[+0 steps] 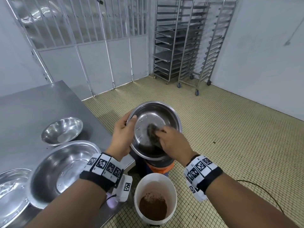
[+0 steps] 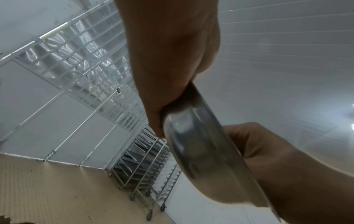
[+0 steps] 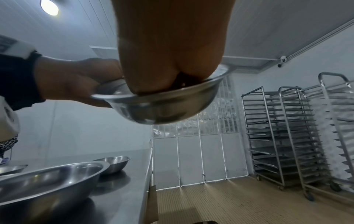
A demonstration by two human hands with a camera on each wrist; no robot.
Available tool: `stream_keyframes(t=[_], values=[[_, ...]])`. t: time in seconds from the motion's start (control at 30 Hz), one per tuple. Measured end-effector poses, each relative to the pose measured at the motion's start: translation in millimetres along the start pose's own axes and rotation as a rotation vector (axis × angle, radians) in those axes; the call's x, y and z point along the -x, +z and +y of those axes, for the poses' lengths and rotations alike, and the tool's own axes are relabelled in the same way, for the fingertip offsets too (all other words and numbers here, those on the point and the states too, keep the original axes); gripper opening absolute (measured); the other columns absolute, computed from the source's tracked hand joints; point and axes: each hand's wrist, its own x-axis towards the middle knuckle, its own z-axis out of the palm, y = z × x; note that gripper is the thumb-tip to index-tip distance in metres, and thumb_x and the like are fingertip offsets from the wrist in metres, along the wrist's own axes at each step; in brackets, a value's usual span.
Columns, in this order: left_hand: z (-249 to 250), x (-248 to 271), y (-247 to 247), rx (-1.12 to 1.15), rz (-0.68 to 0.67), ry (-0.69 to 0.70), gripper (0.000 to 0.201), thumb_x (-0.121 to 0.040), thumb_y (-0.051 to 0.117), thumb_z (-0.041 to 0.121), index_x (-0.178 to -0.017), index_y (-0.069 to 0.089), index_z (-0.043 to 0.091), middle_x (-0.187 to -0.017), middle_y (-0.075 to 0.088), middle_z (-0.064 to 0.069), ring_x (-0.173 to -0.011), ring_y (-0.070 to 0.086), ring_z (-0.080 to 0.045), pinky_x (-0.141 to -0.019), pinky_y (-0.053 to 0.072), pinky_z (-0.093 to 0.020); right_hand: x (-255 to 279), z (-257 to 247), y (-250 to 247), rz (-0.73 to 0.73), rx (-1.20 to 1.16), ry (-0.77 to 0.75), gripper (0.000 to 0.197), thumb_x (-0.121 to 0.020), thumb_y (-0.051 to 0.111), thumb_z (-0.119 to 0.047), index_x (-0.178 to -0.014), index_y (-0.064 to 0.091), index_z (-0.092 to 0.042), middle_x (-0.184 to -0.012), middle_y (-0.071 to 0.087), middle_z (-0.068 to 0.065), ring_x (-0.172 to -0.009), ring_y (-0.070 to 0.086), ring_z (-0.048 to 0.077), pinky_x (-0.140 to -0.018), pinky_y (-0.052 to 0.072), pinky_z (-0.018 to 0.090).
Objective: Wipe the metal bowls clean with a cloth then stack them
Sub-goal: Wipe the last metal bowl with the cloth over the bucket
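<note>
Room: tiled floor (image 1: 213,122) across the right and centre of the head view, barred white gate (image 1: 92,43) at upper left, three wheeled tray racks (image 1: 189,40) at upper right. Steel table (image 1: 32,106) occupies the left, bearing three metal bowls (image 1: 65,168). A white bucket (image 1: 155,196) of brown matter stands at bottom centre. Above it, the held bowl (image 1: 154,130) is tilted; left hand (image 1: 122,139) grips its rim, thumb inside. Right hand (image 1: 174,143) pinches a dark cloth (image 1: 153,134) against the bowl's interior.
</note>
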Motion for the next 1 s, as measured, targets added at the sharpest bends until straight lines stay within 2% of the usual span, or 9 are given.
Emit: stream_keyframes(t=[0.1,0.2,0.27,0.37,0.5,0.57,0.7,0.87,1.0], values=[[-2,3,6,-0.051,-0.069,0.018,0.026,-0.109,0.051,0.016,-0.114,0.073,0.028,-0.097,0.079,0.004,-0.09,0.076,-0.013,-0.074,0.06,-0.028,-10,2,-2,0.225,-0.023,0.126,0.032,-0.103,0.049,-0.023,-0.132,0.061,-0.016,-0.115,0.059,0.005,-0.105,0.059,0.024,-0.088,0.055,0.043],[-3,5,15,-0.06,-0.102,0.004,0.026,-0.109,0.051,0.017,-0.113,0.073,0.029,-0.101,0.079,-0.004,-0.096,0.077,-0.022,-0.077,0.063,-0.032,-17,-12,7,0.345,-0.068,0.1,0.033,-0.095,0.061,-0.012,-0.128,0.064,-0.013,-0.119,0.061,0.008,-0.106,0.059,0.028,-0.093,0.053,0.041],[-4,2,17,-0.078,-0.085,0.017,0.027,-0.109,0.05,0.017,-0.115,0.074,0.029,-0.102,0.079,-0.003,-0.097,0.076,-0.019,-0.076,0.062,-0.028,-16,-22,10,0.258,-0.118,0.047,0.036,-0.095,0.063,-0.011,-0.131,0.063,-0.011,-0.129,0.057,0.008,-0.117,0.054,0.026,-0.1,0.049,0.039],[-5,-4,13,-0.057,-0.022,0.033,0.027,-0.108,0.051,0.015,-0.119,0.074,0.026,-0.106,0.079,-0.002,-0.101,0.075,-0.02,-0.083,0.062,-0.033,-11,-28,21,-0.077,-0.176,-0.002,0.047,-0.095,0.063,-0.011,-0.142,0.057,-0.012,-0.146,0.043,0.0,-0.129,0.045,0.02,-0.113,0.04,0.033],[-11,-13,3,-0.101,0.039,0.123,0.029,-0.107,0.05,0.008,-0.124,0.073,0.016,-0.11,0.078,0.003,-0.107,0.072,-0.015,-0.094,0.059,-0.031,-3,-18,26,-0.282,-0.17,-0.006,0.045,-0.096,0.058,-0.016,-0.141,0.06,-0.02,-0.153,0.038,-0.007,-0.13,0.048,0.021,-0.109,0.044,0.035],[-13,-16,0,-0.114,0.055,0.16,0.029,-0.106,0.051,0.006,-0.124,0.073,0.014,-0.109,0.078,0.006,-0.106,0.072,-0.012,-0.093,0.058,-0.026,1,-14,21,-0.289,-0.107,0.029,0.04,-0.097,0.056,-0.018,-0.136,0.063,-0.017,-0.145,0.044,-0.001,-0.124,0.05,0.023,-0.1,0.045,0.031],[-14,-20,1,-0.15,0.065,0.187,0.03,-0.106,0.053,0.006,-0.12,0.071,0.025,-0.103,0.077,0.022,-0.101,0.07,0.004,-0.083,0.052,-0.01,7,-7,15,-0.229,0.047,0.049,0.035,-0.098,0.051,-0.016,-0.13,0.063,-0.012,-0.13,0.045,0.004,-0.118,0.047,0.022,-0.079,0.035,0.026],[-16,-26,-9,-0.206,0.086,0.214,0.032,-0.105,0.053,0.006,-0.119,0.071,0.029,-0.103,0.076,0.026,-0.103,0.069,0.005,-0.084,0.05,-0.008,15,11,17,-0.18,0.049,0.094,0.033,-0.1,0.05,-0.024,-0.133,0.057,-0.021,-0.119,0.046,-0.001,-0.108,0.045,0.017,-0.085,0.048,0.03],[-18,-28,-15,-0.207,0.074,0.194,0.033,-0.107,0.052,0.007,-0.123,0.072,0.027,-0.108,0.077,0.022,-0.106,0.069,0.002,-0.09,0.052,-0.013,0,20,0,-0.046,0.057,0.138,0.037,-0.104,0.046,-0.026,-0.139,0.049,-0.018,-0.118,0.049,0.004,-0.097,0.045,0.014,-0.084,0.052,0.031]])
